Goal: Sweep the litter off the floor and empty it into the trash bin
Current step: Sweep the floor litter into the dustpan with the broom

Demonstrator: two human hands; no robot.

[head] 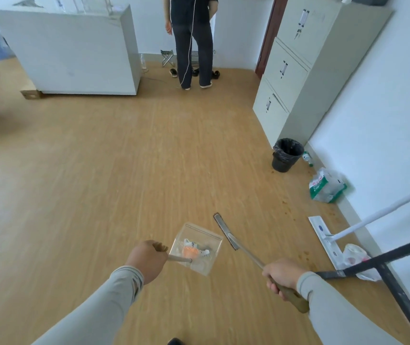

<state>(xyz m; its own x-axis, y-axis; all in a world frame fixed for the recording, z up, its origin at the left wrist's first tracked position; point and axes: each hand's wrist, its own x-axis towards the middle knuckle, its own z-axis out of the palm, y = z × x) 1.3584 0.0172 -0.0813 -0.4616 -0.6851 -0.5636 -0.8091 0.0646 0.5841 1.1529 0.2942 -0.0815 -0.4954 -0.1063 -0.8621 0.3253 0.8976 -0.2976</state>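
Lower centre: left hand [146, 260] grips a clear dustpan [196, 247] level, keeping litter [191, 250] inside; right hand [282, 277] grips the broom [226, 232]; black trash bin [287, 155] waits upper right.

Bare hands [146, 260]; long, close-fitting sleeves [114, 292], seemingly pale grey.

A clear dustpan [195, 247] shows orange and white litter [191, 250] over the tan wood-grain floor [99, 183], while at two o'clock a black-lined bin [286, 155] stands near a green-and-white packet [325, 186].
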